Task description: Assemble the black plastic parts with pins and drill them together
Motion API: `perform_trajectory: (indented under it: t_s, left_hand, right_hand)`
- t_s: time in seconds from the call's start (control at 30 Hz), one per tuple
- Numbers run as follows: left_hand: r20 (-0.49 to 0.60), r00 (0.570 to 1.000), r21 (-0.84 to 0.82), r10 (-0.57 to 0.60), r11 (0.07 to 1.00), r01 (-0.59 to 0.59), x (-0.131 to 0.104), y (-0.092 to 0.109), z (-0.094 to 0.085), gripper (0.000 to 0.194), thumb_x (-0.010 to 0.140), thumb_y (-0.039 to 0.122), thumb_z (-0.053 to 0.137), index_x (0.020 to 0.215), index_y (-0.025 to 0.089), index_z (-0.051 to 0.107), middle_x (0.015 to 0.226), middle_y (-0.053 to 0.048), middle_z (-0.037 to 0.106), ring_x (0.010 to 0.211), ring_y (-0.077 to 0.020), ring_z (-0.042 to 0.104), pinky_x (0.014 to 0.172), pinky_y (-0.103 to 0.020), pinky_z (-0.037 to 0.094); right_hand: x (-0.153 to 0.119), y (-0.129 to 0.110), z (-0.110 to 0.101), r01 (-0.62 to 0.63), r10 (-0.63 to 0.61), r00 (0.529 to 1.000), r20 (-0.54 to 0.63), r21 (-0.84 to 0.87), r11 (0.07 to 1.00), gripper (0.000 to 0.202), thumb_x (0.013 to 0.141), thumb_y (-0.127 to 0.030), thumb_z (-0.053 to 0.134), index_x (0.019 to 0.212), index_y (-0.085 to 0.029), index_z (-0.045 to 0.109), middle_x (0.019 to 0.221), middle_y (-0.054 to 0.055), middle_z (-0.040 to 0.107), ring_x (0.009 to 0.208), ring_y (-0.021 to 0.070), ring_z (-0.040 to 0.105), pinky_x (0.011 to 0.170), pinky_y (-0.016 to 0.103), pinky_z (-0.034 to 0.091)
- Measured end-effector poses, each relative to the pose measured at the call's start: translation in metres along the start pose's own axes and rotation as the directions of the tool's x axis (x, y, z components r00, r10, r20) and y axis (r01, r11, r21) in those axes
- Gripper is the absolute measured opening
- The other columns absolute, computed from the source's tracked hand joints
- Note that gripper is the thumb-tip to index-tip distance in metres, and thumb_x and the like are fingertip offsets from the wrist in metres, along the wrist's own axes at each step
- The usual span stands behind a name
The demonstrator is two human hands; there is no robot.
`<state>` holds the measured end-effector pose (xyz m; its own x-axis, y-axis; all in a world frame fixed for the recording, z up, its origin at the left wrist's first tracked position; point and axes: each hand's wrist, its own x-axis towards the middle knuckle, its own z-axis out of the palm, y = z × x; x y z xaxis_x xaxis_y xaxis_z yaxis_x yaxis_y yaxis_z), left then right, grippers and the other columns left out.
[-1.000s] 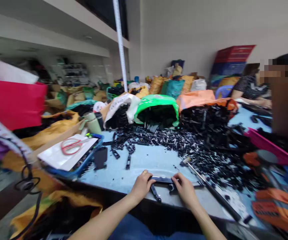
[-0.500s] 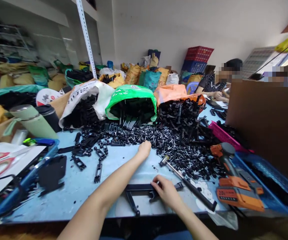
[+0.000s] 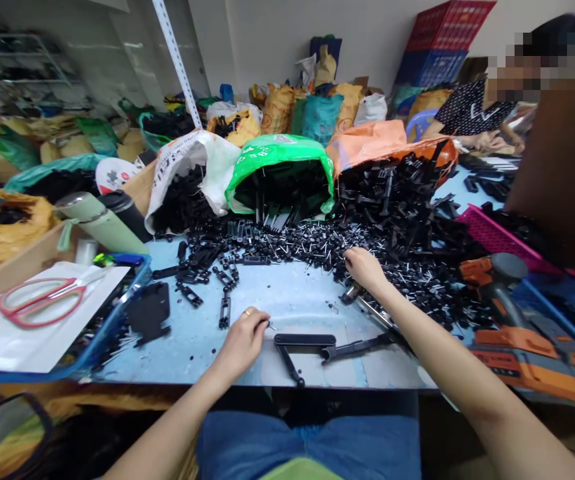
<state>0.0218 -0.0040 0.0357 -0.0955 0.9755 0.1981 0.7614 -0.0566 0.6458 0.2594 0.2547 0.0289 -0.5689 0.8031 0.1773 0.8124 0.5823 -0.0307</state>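
My left hand [image 3: 241, 343] is closed in a pinch on a small black-headed screw [image 3: 273, 327], its thin silver shank pointing right. Just right of these fingers a jointed black plastic arm [image 3: 304, 341] lies on the table near the front edge, one link angled toward me and another stretching right. My right hand [image 3: 366, 270] reaches to the near edge of a heap of black-headed screws [image 3: 317, 243]. Its fingers are pressed together, and what they hold, if anything, is hidden. Below my right forearm lies a hammer [image 3: 374, 312], partly covered by it.
White, green [image 3: 282, 150] and orange [image 3: 367, 140] sacks spill black parts along the back. An orange power drill [image 3: 522, 360] lies right, beside a blue basket and a pink basket [image 3: 497, 237]. Red scissors [image 3: 42, 300] rest on paper at left. A co-worker [image 3: 477, 113] sits beyond.
My left hand has come back from the heap to the black arm with a screw. My right hand has let go of the arm and moved forward to the heap. The view has shifted.
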Motion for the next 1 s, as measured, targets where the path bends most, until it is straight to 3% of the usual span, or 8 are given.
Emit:
perform_trajectory:
  t_s: [0.1,0.23,0.43,0.6,0.73,0.83,0.9,1.0]
  left_hand:
    - [0.008,1.0,-0.008,-0.018,1.0,0.018,-0.022,0.007,0.004,0.021,0.086,0.011,0.038,0.094,0.017,0.057,0.089,-0.006,0.056,0.084,-0.0172,0.056,0.076,-0.03,0.046]
    - [-0.036,0.999,-0.007,0.001,1.0,-0.001,-0.022,0.01,0.008,0.022,0.087,0.011,0.037,0.097,0.017,0.056,0.09,-0.006,0.054,0.084,-0.0172,0.056,0.078,-0.031,0.046]
    - [0.023,0.998,0.07,0.053,0.996,-0.054,-0.02,0.019,0.009,0.024,0.088,0.01,0.036,0.101,0.016,0.055,0.093,-0.007,0.053,0.085,-0.0175,0.056,0.078,-0.031,0.047]
    - [0.129,0.991,0.29,0.045,0.954,-0.081,-0.019,0.033,0.014,0.025,0.087,0.007,0.034,0.094,0.016,0.056,0.09,-0.008,0.053,0.078,-0.0181,0.056,0.073,-0.031,0.048]
    - [-0.002,0.996,0.319,0.084,0.944,-0.079,-0.022,0.03,0.026,0.023,0.09,0.012,0.034,0.101,0.014,0.055,0.091,-0.009,0.056,0.081,-0.0193,0.058,0.073,-0.032,0.05]
    - [-0.064,0.981,0.314,0.186,0.936,-0.157,-0.029,0.023,0.031,0.025,0.091,0.014,0.034,0.106,0.014,0.053,0.091,-0.01,0.059,0.085,-0.0192,0.058,0.076,-0.032,0.049]
    - [-0.073,0.974,0.334,0.217,0.925,-0.181,-0.034,0.021,0.029,0.026,0.091,0.016,0.036,0.111,0.015,0.052,0.096,-0.01,0.06,0.091,-0.0206,0.056,0.079,-0.035,0.047]
    - [-0.169,0.98,0.349,0.104,0.936,-0.039,-0.042,0.026,0.028,0.027,0.089,0.028,0.043,0.109,0.014,0.054,0.102,-0.013,0.06,0.096,-0.0243,0.055,0.082,-0.038,0.045]
  right_hand:
    - [-0.019,-0.005,-0.007,-0.006,0.021,0.993,-0.115,0.126,0.992,0.016,0.084,-0.028,0.05,0.094,-0.017,0.057,0.094,0.008,0.056,0.079,0.0185,0.055,0.069,0.028,0.041]
    - [-0.051,-0.021,-0.02,0.068,0.006,0.981,-0.193,0.374,0.925,0.019,0.079,-0.037,0.058,0.083,-0.019,0.055,0.076,0.002,0.056,0.067,0.0146,0.053,0.062,0.026,0.041]
    - [-0.105,-0.047,-0.033,0.09,-0.09,0.996,-0.027,0.554,0.828,0.027,0.076,-0.045,0.061,0.072,-0.02,0.053,0.063,-0.002,0.056,0.054,0.011,0.049,0.052,0.022,0.038]
    - [-0.129,-0.062,-0.037,0.192,-0.254,0.965,0.067,0.479,0.857,0.025,0.084,-0.041,0.053,0.07,-0.02,0.052,0.065,0.0,0.055,0.058,0.0125,0.05,0.054,0.023,0.038]
    - [-0.14,-0.074,-0.031,0.323,-0.349,0.937,0.023,0.328,0.888,0.029,0.091,-0.035,0.039,0.072,-0.019,0.053,0.07,0.004,0.054,0.062,0.0149,0.051,0.056,0.025,0.038]
    - [-0.151,-0.074,-0.021,0.385,-0.409,0.913,-0.001,0.34,0.858,0.031,0.093,-0.033,0.035,0.078,-0.018,0.058,0.075,0.006,0.057,0.067,0.0156,0.054,0.06,0.026,0.042]
    - [-0.156,-0.072,-0.019,0.406,-0.424,0.905,-0.036,0.373,0.834,0.028,0.092,-0.035,0.039,0.093,-0.018,0.06,0.089,0.01,0.06,0.08,0.0181,0.057,0.07,0.029,0.046]
    - [-0.156,-0.081,-0.023,0.436,-0.427,0.897,-0.117,0.399,0.806,0.035,0.088,-0.039,0.047,0.117,-0.02,0.054,0.116,0.013,0.055,0.103,0.0234,0.052,0.086,0.038,0.044]
